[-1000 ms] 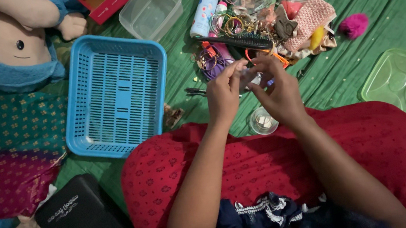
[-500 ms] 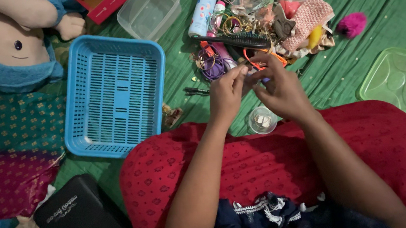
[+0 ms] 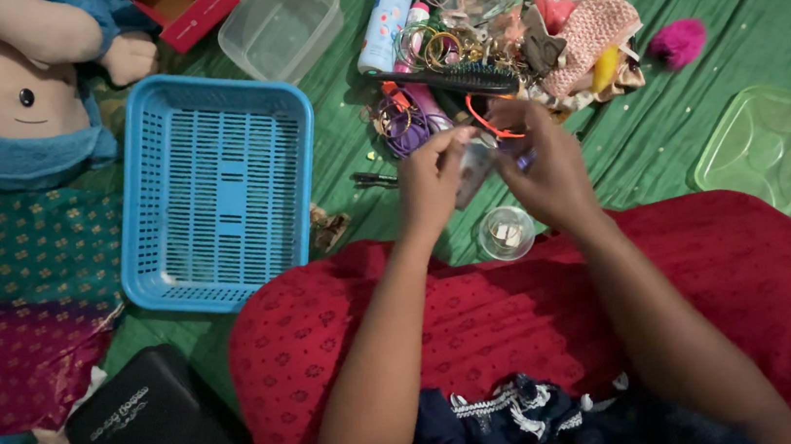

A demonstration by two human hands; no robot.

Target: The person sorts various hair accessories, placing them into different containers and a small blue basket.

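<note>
Pinching a small clear plastic packet (image 3: 474,165) between them, the left hand (image 3: 431,187) and the right hand (image 3: 547,172) meet just above the red patterned skirt (image 3: 523,316) that covers the person's lap. The packet looks thin, see-through and slightly crumpled, with a pale sheen and a bluish-purple bit showing at its right end under the right fingertips; what is inside is too small to tell. Both hands are curled closed on it, the left thumb and forefinger on its left edge, the right fingers on its right edge.

Just below the packet, at the skirt's upper hem, a small clear round container (image 3: 505,232) stands open on the green cloth (image 3: 736,10), with something pale inside. Beyond the hands lies a heap of hair accessories (image 3: 514,43): a black hairbrush (image 3: 454,79), bangles, purple bands, a pink knitted piece and an orange loop. A white and blue spray can (image 3: 386,15) lies at the heap's left, and a pink pompom (image 3: 677,42) sits apart to its right. Left of the hands is a blue slotted plastic basket (image 3: 216,187), with a clear tub (image 3: 282,23) beyond it. A pale green lid (image 3: 775,148) rests to the right of the skirt
</note>
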